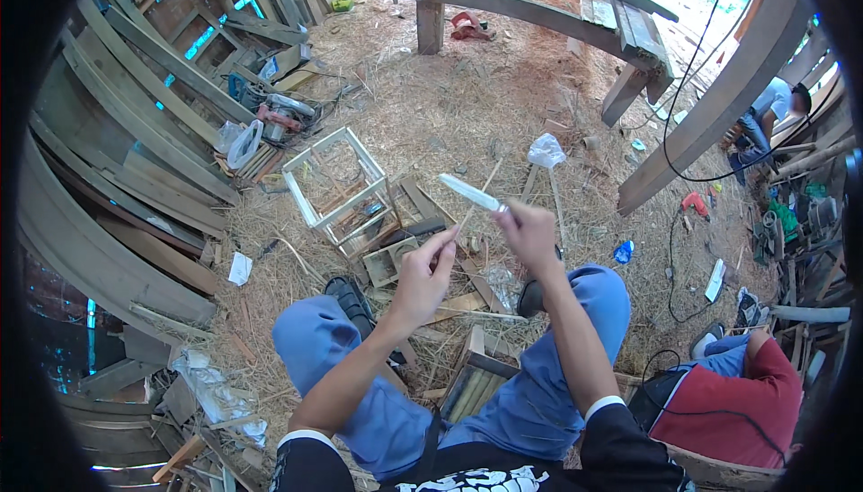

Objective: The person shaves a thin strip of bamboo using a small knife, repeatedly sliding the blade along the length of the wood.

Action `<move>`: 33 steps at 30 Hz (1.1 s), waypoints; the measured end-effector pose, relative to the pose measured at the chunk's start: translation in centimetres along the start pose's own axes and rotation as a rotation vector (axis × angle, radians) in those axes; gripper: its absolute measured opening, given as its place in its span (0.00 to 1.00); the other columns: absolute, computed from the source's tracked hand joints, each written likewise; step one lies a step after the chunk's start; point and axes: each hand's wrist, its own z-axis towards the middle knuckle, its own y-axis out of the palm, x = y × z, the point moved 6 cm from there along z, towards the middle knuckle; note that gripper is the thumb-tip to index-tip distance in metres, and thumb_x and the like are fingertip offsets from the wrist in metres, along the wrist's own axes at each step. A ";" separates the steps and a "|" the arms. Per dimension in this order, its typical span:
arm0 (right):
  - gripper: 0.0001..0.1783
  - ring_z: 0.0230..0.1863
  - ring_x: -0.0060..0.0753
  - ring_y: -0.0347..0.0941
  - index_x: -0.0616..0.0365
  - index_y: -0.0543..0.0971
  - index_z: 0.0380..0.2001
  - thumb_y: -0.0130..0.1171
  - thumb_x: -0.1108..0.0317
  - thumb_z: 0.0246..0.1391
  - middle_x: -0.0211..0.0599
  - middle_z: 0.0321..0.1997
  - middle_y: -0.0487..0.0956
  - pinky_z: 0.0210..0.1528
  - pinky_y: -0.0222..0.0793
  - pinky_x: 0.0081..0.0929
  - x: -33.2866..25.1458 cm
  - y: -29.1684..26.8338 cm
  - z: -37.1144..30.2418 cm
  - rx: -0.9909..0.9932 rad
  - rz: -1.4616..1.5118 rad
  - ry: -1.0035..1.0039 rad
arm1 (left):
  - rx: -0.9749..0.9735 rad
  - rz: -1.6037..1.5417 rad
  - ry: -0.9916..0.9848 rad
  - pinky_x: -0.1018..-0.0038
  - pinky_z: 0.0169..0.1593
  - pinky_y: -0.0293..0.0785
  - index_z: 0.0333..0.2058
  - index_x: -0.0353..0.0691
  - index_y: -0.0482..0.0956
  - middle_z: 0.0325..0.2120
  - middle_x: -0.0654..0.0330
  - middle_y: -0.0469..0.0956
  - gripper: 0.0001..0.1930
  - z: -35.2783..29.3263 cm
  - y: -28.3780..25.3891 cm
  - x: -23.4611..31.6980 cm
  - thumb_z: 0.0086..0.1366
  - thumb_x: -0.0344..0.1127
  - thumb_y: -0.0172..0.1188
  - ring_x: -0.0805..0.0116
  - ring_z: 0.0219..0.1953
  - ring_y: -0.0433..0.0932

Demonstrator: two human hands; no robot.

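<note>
My left hand (422, 278) pinches the lower end of a thin wooden stick (490, 177) in front of my knees. The stick slants up and away to the right. In my right hand (530, 236) is a knife (469, 192), its long pale blade pointing to the upper left. The blade crosses the stick a little above my left fingertips; whether it touches cannot be made out. Below and beyond my hands stands a pale open wooden frame (313, 209), with wood offcuts near it. A slatted wooden piece (476, 384) lies between my legs.
Shavings cover the ground (449, 105). A workbench (539, 6) stands at the back, beside a slanting post (710, 96). Boards (135, 150) lean at left, near power tools (279, 119). One person in red (728, 411) sits close at right; another (769, 119) crouches farther off.
</note>
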 end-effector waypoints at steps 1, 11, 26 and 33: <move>0.25 0.17 0.46 0.74 0.54 0.72 0.17 0.66 0.46 0.54 0.41 0.12 0.71 0.21 0.66 0.39 2.1 -0.1 0.0 0.049 0.040 0.209 | -0.004 -0.001 0.001 0.78 0.39 0.74 0.55 0.34 0.78 0.36 0.61 0.82 0.16 0.0 0.4 -0.2 0.72 0.32 0.54 0.80 0.36 0.76; 0.23 0.16 0.46 0.73 0.56 0.73 0.19 0.65 0.50 0.56 0.41 0.13 0.72 0.20 0.65 0.38 0.5 -0.4 -0.5 0.067 -0.015 0.187 | 0.045 -0.042 0.190 0.73 0.39 0.74 0.52 0.31 0.77 0.31 0.53 0.81 0.15 0.0 1.1 -0.7 0.71 0.32 0.53 0.75 0.33 0.76; 0.24 0.15 0.47 0.71 0.57 0.72 0.18 0.66 0.51 0.55 0.44 0.13 0.72 0.19 0.63 0.39 1.7 0.1 0.2 0.117 -0.049 0.183 | -0.012 -0.150 0.098 0.82 0.34 0.67 0.55 0.31 0.76 0.31 0.69 0.73 0.16 0.3 0.7 -2.4 0.72 0.30 0.52 0.84 0.31 0.68; 0.22 0.17 0.47 0.74 0.57 0.75 0.20 0.65 0.51 0.56 0.43 0.14 0.73 0.22 0.66 0.39 0.7 1.0 -0.4 0.096 -0.146 0.157 | -0.007 -0.260 -0.003 0.80 0.34 0.69 0.54 0.29 0.76 0.28 0.67 0.75 0.16 0.5 0.0 -3.0 0.72 0.31 0.53 0.82 0.29 0.70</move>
